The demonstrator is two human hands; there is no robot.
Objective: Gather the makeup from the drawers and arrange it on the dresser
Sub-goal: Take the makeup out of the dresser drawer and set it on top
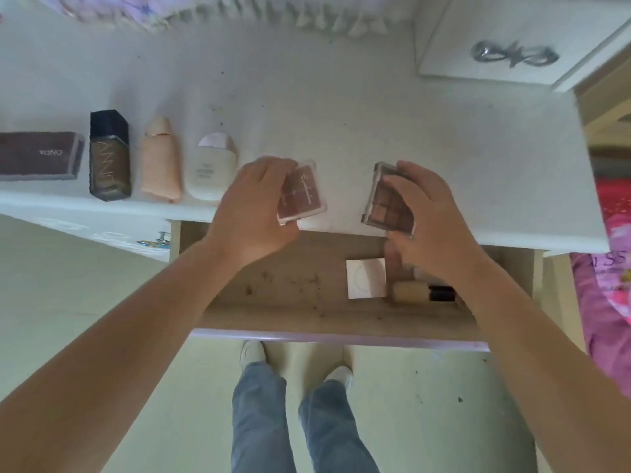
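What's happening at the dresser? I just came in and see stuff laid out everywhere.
A person is moving makeup from the open drawer up onto the dresser top. The left hand holds a small pink compact and the right hand holds an eyeshadow palette, both at the front edge. Four items already lie in a row on the left: a brown palette, a dark bottle, a peach tube and a white bottle. A white square box and a beige bottle remain in the drawer.

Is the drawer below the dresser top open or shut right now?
Open. The drawer is pulled out toward the person, its floor exposed, with a white square packet and a small bottle lying inside.
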